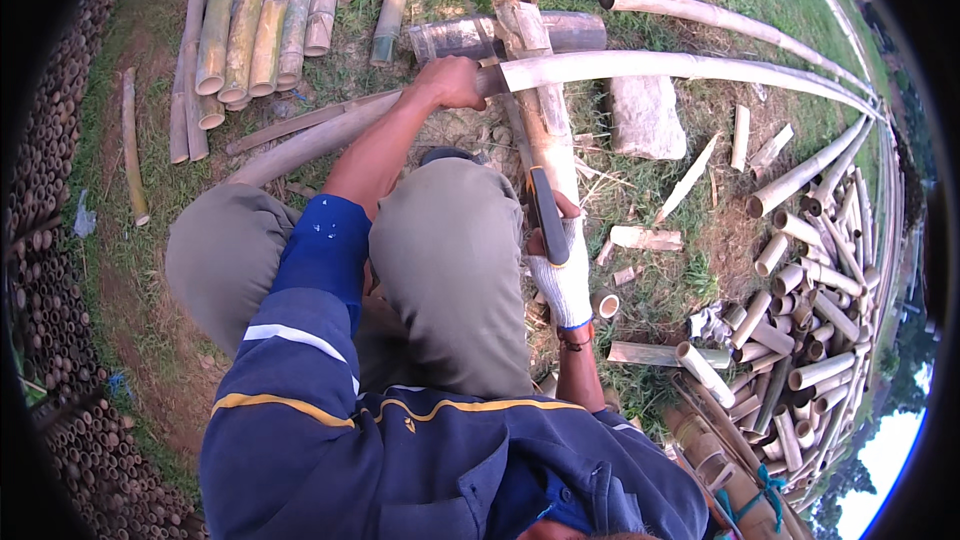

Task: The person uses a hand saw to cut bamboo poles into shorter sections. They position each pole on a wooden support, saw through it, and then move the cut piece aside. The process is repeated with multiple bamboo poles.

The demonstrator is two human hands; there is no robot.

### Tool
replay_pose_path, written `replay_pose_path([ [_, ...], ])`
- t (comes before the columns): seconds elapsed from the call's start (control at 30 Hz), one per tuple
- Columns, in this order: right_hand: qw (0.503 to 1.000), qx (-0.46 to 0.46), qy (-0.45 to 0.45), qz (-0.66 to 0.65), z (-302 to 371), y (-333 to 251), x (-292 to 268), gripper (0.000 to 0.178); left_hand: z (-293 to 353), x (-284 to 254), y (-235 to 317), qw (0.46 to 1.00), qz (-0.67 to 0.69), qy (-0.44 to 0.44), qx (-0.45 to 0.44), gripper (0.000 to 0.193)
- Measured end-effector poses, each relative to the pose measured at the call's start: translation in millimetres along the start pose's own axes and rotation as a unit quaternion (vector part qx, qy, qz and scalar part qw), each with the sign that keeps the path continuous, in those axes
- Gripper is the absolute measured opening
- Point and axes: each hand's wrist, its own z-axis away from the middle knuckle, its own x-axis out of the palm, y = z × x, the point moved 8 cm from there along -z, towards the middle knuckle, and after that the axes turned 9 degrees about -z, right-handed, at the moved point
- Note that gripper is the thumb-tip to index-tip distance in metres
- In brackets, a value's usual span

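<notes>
My bare left hand (452, 83) is closed over a long bamboo pole (620, 64) that lies crosswise in front of me. In a white knit glove, my right hand (562, 252) grips the black-and-orange handle of a hand saw (545, 215). The saw's narrow blade runs forward from the handle to the pole, just right of my left hand. Whether its teeth are inside a cut I cannot tell. Under the pole stands a thick bamboo support (548, 125), propped over a dark log (580, 32).
Cut bamboo poles (270, 25) lie at the far left. A large pile of short bamboo pieces (800, 320) fills the right side. A pale stone block (645, 118) sits beside the support, with split scraps (690, 178) on the grass. Stacked bamboo (60, 190) lines the left edge.
</notes>
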Motion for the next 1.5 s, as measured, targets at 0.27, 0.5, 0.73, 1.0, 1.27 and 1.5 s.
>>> replay_pose_path([
  [0.27,0.976,0.187,0.009,-0.108,113.2,-10.5,-38.2,0.060,9.6,-5.9,13.1,1.000,0.007,-0.001,0.003,0.062],
  [0.5,0.997,0.005,-0.001,-0.074,-77.5,21.3,30.0,0.065,-3.8,-5.6,6.4,1.000,0.002,0.011,0.014,0.068],
  [0.73,0.989,0.141,-0.043,-0.020,92.4,37.0,-28.3,0.063,-12.3,3.9,-1.7,1.000,0.018,-0.006,0.024,0.067],
  [1.0,0.996,0.082,-0.007,-0.038,48.0,72.9,-8.2,0.065,-11.3,3.9,12.0,0.999,0.022,-0.002,0.027,0.067],
  [1.27,0.999,-0.015,-0.012,-0.049,-47.4,28.3,13.1,0.070,-22.4,8.8,5.7,0.998,0.007,-0.048,0.038,0.068],
  [1.5,0.950,0.278,-0.004,-0.141,159.4,70.3,-48.3,0.070,-18.8,13.7,9.1,0.997,0.026,-0.054,0.047,0.068],
])
